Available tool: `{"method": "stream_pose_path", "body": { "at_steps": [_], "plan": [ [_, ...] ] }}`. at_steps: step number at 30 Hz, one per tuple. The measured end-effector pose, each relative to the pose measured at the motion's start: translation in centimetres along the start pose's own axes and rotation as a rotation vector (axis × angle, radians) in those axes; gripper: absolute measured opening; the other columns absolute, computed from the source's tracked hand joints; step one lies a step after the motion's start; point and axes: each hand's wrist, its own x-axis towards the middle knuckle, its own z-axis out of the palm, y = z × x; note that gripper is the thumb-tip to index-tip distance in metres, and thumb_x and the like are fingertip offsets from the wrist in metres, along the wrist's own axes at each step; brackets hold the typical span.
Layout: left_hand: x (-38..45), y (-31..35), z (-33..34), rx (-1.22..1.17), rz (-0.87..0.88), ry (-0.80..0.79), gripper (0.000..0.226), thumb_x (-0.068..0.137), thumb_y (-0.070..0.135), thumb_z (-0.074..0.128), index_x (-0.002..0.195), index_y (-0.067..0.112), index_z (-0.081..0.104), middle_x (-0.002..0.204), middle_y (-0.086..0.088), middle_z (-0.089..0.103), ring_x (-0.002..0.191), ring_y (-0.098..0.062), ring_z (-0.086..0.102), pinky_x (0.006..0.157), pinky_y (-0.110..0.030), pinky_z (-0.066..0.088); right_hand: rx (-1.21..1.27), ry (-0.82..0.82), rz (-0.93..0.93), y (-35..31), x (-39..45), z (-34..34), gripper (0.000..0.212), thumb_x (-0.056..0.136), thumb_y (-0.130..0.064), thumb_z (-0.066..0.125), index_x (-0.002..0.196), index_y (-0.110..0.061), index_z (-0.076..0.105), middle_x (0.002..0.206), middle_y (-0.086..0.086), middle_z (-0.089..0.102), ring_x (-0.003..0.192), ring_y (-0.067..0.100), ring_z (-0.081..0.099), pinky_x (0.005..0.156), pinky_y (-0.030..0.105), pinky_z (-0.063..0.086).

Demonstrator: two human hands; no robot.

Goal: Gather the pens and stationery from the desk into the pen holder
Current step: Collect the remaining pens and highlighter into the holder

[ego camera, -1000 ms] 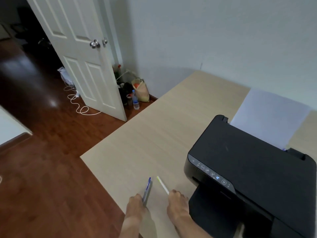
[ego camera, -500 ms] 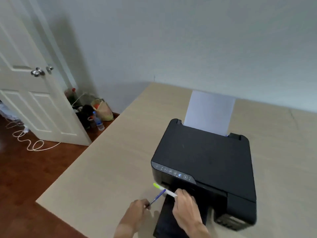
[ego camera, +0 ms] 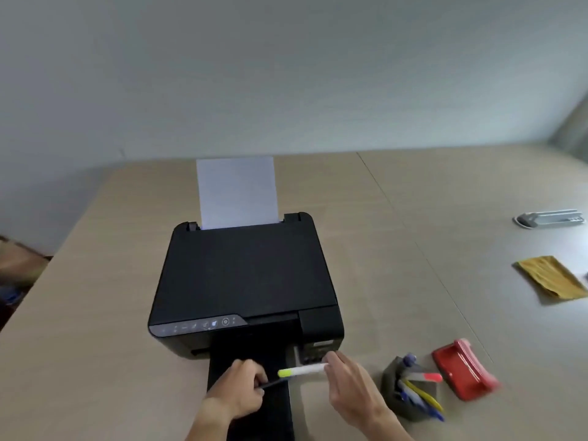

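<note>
My left hand grips a dark blue pen that points right, over the printer's black output tray. My right hand pinches a white highlighter with a yellow-green cap, held level with the cap toward the left. The two tips nearly meet between my hands. The grey pen holder stands on the desk just right of my right hand. It holds several pens and an orange-tipped marker.
A black printer with a white sheet upright in its feeder fills the desk's middle. A red hole punch sits right of the holder. Farther right lie a yellow cloth and a grey stapler-like object.
The view has swung right, from the door and floor to the printer, then the pen holder. Both hands, still holding the pen and highlighter, have moved right in front of the printer.
</note>
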Motion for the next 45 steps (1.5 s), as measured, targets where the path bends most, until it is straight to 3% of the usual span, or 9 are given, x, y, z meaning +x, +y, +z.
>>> {"method": "stream_pose_path", "body": {
  "at_steps": [4,11,16,23,31,34,37,40,45],
  "plan": [
    [1.2,3.1,0.8,0.031,0.096,-0.068,0.011,0.077,0.025,0.056,0.075,0.034,0.062,0.085,0.006,0.062,0.08,-0.009,0.062,0.074,-0.024,0.053,-0.041,0.085,0.053,2.3,-1.8,-3.5,0.016,0.091,-0.02,0.037,0.082,-0.02,0.049,0.08,-0.003,0.054,0.072,0.018,0.053,0.07,0.029,0.038],
    [3.0,12.1,2.7,0.058,0.424,0.003,0.025,0.081,0.023,0.044,0.077,0.016,0.068,0.065,0.005,0.063,0.063,-0.012,0.058,0.063,-0.032,0.054,0.053,0.328,0.237,6.0,-3.5,-8.9,0.017,0.086,-0.015,0.038,0.072,-0.022,0.045,0.07,-0.006,0.049,0.062,0.013,0.047,0.058,0.033,0.039],
    [3.2,16.6,2.7,0.079,0.545,0.102,0.028,0.083,0.025,0.042,0.073,0.008,0.062,0.07,-0.004,0.066,0.066,-0.019,0.059,0.059,-0.036,0.05,0.049,0.475,0.314,7.2,-4.9,-11.7,0.019,0.082,-0.012,0.036,0.069,-0.016,0.049,0.065,-0.002,0.05,0.067,0.005,0.046,0.057,0.015,0.033],
    [3.1,20.3,2.6,0.021,0.629,0.145,0.03,0.082,0.025,0.046,0.082,0.013,0.073,0.081,-0.005,0.068,0.074,-0.02,0.06,0.067,-0.035,0.051,-0.121,0.56,0.366,9.9,-8.1,-13.9,0.02,0.077,-0.021,0.032,0.078,-0.014,0.051,0.072,-0.008,0.039,0.062,0.014,0.037,0.068,0.03,0.032],
    [2.7,22.6,2.7,0.07,0.69,0.079,0.013,0.076,0.016,0.049,0.087,0.016,0.055,0.061,0.004,0.055,0.059,-0.02,0.049,0.055,-0.031,0.043,-0.188,0.501,0.35,10.4,-10.1,-13.1,0.021,0.081,-0.018,0.033,0.084,-0.012,0.053,0.081,-0.007,0.034,0.071,0.012,0.032,0.07,0.03,0.033],
    [2.7,23.2,3.1,0.074,0.687,0.045,0.007,0.078,0.018,0.05,0.084,0.019,0.051,0.074,-0.002,0.066,0.065,-0.021,0.06,0.054,-0.034,0.049,-0.224,0.439,0.331,10.1,-10.0,-12.5,0.016,0.082,-0.017,0.035,0.08,-0.017,0.05,0.081,-0.006,0.043,0.075,0.013,0.039,0.075,0.033,0.04],
    [2.6,23.6,3.7,0.113,0.714,0.036,0.003,0.083,0.017,0.053,0.085,0.015,0.054,0.082,-0.005,0.066,0.073,-0.021,0.06,0.06,-0.035,0.053,-0.21,0.397,0.332,9.5,-9.8,-12.0,0.018,0.085,-0.019,0.034,0.082,-0.019,0.052,0.082,-0.004,0.05,0.076,0.013,0.045,0.077,0.026,0.035],
    [3.0,23.5,4.5,0.116,0.73,0.037,0.003,0.086,0.016,0.054,0.087,0.016,0.056,0.084,-0.004,0.067,0.074,-0.019,0.062,0.064,-0.036,0.054,-0.171,0.362,0.352,9.3,-9.7,-11.1,0.018,0.087,-0.019,0.036,0.088,-0.02,0.054,0.085,-0.004,0.055,0.074,0.012,0.047,0.074,0.028,0.043],
    [3.3,23.3,5.3,0.119,0.745,0.05,0.009,0.088,0.02,0.054,0.096,0.019,0.057,0.082,0.004,0.061,0.076,-0.015,0.056,0.062,-0.021,0.037,-0.157,0.292,0.409,9.1,-9.5,-10.6,0.019,0.088,-0.022,0.037,0.1,-0.021,0.052,0.095,-0.002,0.056,0.084,0.016,0.05,0.083,0.031,0.043]
  ]
}}
